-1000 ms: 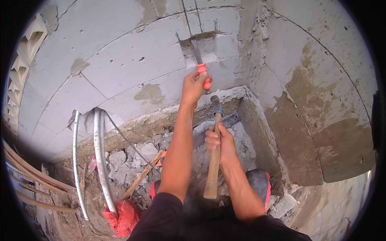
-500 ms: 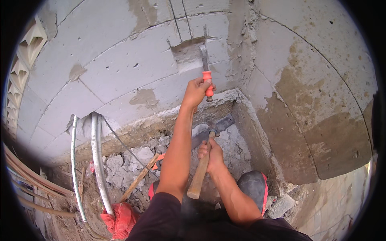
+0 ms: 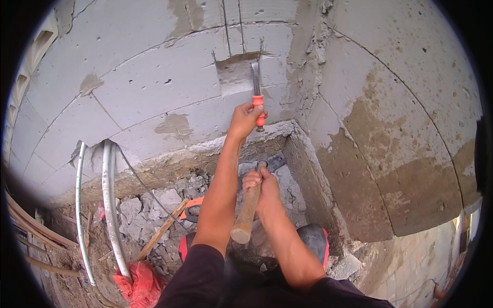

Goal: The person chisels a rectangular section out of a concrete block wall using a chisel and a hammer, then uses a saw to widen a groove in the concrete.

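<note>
My left hand [image 3: 245, 121] is closed around the orange-red handle of a chisel [image 3: 256, 78]. The flat metal blade points upward and lies at the right side of a rectangular recess [image 3: 235, 72] cut in the grey block wall [image 3: 169, 97]. Lower down, my right hand [image 3: 263, 191] grips a hammer [image 3: 245, 218] by its wooden handle, close to the head. The butt of that handle points back toward me. The hammer's head sits below the chisel, apart from it, and shows only in part.
Broken rubble [image 3: 134, 211] covers the trench floor, with a wooden strip [image 3: 163, 230] and an orange-handled tool [image 3: 191, 209] on it. White pipes [image 3: 109, 200] rise at the left beside a red plastic bag [image 3: 138, 282]. Another wall [image 3: 395, 133] meets the block wall at right.
The view has swung slightly right. My right hand has tilted the hammer, so its handle looks shorter and points more toward me. The chisel stays in my left hand near the recess's right side.
</note>
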A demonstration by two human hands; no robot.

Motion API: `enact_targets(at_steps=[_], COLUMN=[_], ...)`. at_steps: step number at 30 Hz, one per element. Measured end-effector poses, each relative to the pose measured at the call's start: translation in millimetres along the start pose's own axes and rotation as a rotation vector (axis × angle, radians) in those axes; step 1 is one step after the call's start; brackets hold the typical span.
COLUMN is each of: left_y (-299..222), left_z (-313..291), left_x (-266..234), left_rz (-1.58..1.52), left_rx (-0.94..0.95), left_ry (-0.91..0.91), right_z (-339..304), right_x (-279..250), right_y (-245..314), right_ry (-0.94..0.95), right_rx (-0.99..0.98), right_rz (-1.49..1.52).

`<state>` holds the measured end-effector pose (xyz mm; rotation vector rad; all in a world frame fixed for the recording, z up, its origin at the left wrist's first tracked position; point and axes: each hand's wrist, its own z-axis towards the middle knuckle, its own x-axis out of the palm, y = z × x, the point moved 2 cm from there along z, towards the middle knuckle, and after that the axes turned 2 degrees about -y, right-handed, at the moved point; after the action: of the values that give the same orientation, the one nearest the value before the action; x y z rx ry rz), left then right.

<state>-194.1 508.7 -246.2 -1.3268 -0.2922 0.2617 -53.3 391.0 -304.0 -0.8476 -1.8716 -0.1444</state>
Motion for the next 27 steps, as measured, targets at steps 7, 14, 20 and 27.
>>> enact_targets(at_steps=[7,14,20,27], left_y=[-19.6,-27.0,-20.4,-18.8], left_z=[1.8,-2.9,-4.6,0.3], left_x=[7.2,-3.0,-5.6,-2.3], left_rz=[-0.053,0.047,0.061,0.037], left_rx=[-0.009,-0.009,-0.041,-0.010], left_ry=[-0.016,0.036,0.019,0.034], right_z=[-0.3,13.8,-4.9,-6.1], right_x=[-13.0,-30.1,-20.0,-49.3], right_y=[-3.4,11.6,7.3,9.9], right_ry=[0.053,-0.054,-0.024,-0.099], right_rx=[-0.010,-0.028,-0.060,-0.057], right_rz=[-0.189,0.024,-0.123,-0.143])
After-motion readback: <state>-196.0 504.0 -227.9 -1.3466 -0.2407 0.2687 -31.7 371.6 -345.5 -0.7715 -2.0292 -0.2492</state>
